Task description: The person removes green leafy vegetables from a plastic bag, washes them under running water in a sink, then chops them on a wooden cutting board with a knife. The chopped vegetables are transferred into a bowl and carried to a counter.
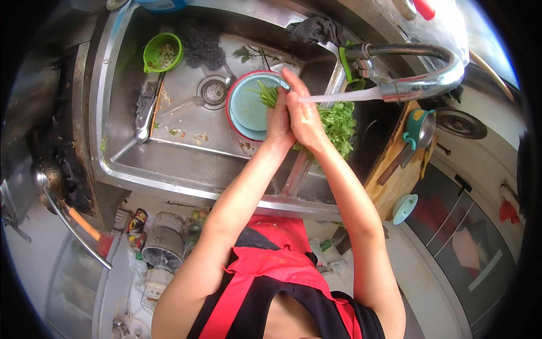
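Observation:
Water runs from the metal faucet onto my two hands, which touch above the sink divider. My left hand is closed around a bunch of leafy green herbs; the stems point left over a light blue bowl and the leaves spread to the right. Against it lies my right hand, palm inward, fingers extended over the bunch; whether it grips any stems is hidden. Beneath the blue bowl shows the red rim of another vessel.
In the sink basin stand a green strainer bowl with scraps, a dark scrubber, a metal spoon and loose stems. A wooden cutting board at the right holds a knife and a teal-handled pot.

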A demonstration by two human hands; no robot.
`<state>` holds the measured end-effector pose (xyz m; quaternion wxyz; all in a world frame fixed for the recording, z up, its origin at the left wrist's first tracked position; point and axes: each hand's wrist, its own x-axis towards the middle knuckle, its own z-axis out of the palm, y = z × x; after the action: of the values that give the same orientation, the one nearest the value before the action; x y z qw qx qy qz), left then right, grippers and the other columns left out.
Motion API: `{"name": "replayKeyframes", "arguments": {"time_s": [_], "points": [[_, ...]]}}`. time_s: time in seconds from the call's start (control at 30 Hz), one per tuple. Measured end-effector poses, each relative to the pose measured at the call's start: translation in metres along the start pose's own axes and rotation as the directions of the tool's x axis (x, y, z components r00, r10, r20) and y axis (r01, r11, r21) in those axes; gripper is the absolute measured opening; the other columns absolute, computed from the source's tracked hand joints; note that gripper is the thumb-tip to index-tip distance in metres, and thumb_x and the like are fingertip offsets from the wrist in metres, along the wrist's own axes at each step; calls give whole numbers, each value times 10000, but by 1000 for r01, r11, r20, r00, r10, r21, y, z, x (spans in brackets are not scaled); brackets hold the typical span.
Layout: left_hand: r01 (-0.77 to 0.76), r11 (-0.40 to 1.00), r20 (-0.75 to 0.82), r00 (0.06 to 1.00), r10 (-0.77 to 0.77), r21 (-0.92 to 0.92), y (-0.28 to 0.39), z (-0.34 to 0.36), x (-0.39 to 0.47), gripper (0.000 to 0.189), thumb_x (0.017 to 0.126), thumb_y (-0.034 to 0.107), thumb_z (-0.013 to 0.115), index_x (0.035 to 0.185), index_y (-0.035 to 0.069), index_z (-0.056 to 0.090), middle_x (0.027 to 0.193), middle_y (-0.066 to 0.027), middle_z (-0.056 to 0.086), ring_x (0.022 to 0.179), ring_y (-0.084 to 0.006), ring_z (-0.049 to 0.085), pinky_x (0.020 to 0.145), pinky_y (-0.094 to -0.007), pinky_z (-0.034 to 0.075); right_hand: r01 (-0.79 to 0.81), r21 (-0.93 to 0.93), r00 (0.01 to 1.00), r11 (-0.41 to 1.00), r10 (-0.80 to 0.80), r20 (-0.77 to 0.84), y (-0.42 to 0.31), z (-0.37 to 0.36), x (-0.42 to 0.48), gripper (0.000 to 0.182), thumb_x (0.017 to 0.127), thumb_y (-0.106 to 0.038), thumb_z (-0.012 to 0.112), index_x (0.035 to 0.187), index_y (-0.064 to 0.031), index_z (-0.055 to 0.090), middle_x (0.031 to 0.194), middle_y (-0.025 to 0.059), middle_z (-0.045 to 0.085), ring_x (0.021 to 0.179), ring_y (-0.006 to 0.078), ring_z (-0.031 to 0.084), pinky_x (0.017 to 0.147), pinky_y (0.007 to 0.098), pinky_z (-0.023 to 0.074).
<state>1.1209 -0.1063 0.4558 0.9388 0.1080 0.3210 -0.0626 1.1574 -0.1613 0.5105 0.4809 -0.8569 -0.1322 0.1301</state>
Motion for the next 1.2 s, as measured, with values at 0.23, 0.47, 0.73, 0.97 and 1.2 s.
{"name": "replayKeyframes", "arguments": {"time_s": [0.23, 0.47, 0.73, 0.97, 1.2], "points": [[161, 955, 40, 987, -156, -249, 18, -40, 0, 370, 875, 425, 658, 974, 83, 556, 783, -24, 537, 736, -158, 539, 665, -327, 482, -16, -364, 964, 931, 112, 243, 55, -34, 63, 271, 924, -191, 547, 1079, 17, 623, 1207, 193, 565, 1084, 341, 562, 921, 378, 452], [163, 986, -50, 985, -165, -39, 41, -25, -21, 157, 919, 274, 630, 926, 149, 535, 646, 42, 436, 557, -104, 448, 603, -305, 459, 275, -784, 722, 556, 418, 551, 103, -16, 122, 374, 871, -157, 503, 1230, -183, 606, 1418, 74, 441, 1225, 323, 494, 984, 441, 438], [292, 938, 107, 955, -276, -188, 58, -40, -40, 236, 931, 317, 592, 925, 87, 537, 784, -43, 545, 752, -186, 564, 749, -382, 500, 511, -731, 657, 452, 342, 671, 132, 18, 144, 542, 849, -98, 506, 1379, -203, 455, 1533, 45, 260, 1315, 285, 408, 1050, 396, 391], [264, 957, 181, 954, -240, -123, 64, -39, -45, 290, 918, 123, 574, 1204, 103, 526, 990, -64, 610, 997, -287, 624, 885, -496, 529, 340, -616, 790, 711, 140, 597, 112, 1, 129, 405, 801, 35, 492, 1178, -62, 603, 1212, 138, 554, 1110, 307, 555, 927, 384, 463], [155, 988, 301, 941, -152, 13, 73, -1, -60, 403, 864, 50, 600, 1252, 50, 492, 1121, -96, 590, 1058, -246, 594, 934, -426, 513, 184, -360, 957, 915, -83, 277, -5, -68, 63, 203, 830, -6, 559, 1011, -28, 650, 952, 159, 619, 885, 342, 617, 765, 400, 498]]}}
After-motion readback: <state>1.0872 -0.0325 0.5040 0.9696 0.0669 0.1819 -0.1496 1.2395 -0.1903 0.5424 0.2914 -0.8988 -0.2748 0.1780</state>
